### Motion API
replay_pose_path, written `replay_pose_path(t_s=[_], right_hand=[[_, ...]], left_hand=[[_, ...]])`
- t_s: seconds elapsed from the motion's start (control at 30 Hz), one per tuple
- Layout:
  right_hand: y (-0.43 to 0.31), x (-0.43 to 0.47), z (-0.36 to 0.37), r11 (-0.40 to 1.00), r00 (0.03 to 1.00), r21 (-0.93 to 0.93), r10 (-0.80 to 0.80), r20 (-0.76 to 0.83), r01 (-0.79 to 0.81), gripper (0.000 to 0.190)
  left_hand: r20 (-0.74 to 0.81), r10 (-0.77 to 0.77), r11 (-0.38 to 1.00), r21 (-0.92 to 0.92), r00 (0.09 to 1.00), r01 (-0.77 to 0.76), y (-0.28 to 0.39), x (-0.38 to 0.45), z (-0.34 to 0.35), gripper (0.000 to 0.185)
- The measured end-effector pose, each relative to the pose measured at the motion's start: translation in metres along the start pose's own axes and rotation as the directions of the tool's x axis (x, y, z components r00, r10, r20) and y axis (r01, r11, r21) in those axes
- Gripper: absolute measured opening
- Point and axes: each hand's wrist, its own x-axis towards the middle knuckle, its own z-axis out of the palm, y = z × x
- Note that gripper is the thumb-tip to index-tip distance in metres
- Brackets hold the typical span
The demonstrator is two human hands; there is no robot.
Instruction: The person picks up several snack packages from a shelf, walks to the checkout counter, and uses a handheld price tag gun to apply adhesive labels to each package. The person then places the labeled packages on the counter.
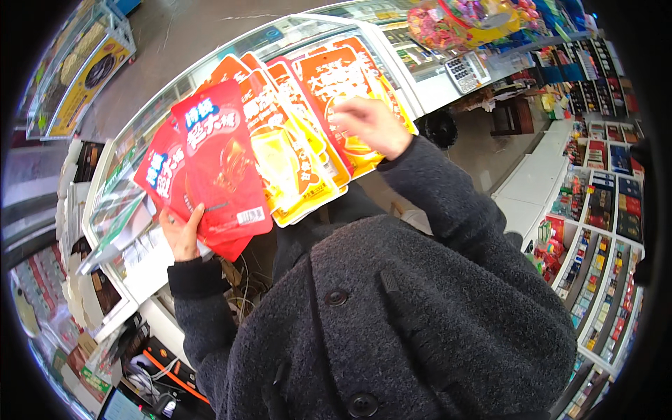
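My left hand (181, 231) grips the lower edge of red plastic snack pouches (223, 173), its thumb on top of them. Two of these pouches show, fanned out and overlapping. Beside them on the glass counter (157, 94) lie several red-and-yellow food pouches (294, 152), overlapping in a spread pile. My right hand (367, 126), fingers curled, is over another orange-and-yellow pouch (325, 73) at the right of the pile. Whether its fingertips touch that pouch cannot be told.
A calculator (464, 73) and a clear jar of wrapped candies (446, 23) stand on the counter to the right. Shelves of small boxes (604, 252) line the far right. A glass-sided display case (84, 68) stands beyond the counter at the upper left. Cables (241, 289) hang below the counter.
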Motion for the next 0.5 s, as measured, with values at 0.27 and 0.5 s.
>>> replay_pose_path(t_s=[0.27,0.5], right_hand=[[0.051,-0.038,-0.063,0.726,0.885,-0.601,0.023,-0.465,-0.334,0.052],[0.058,-0.039,-0.066,0.673,0.815,-0.582,0.055,-0.577,-0.457,0.084]], left_hand=[[0.139,0.397,0.516,0.784,0.907,-0.345,0.032,-0.036,0.008,0.092],[0.52,0.461,0.397,0.603,0.719,-0.692,0.073,-0.101,0.101,0.101]])
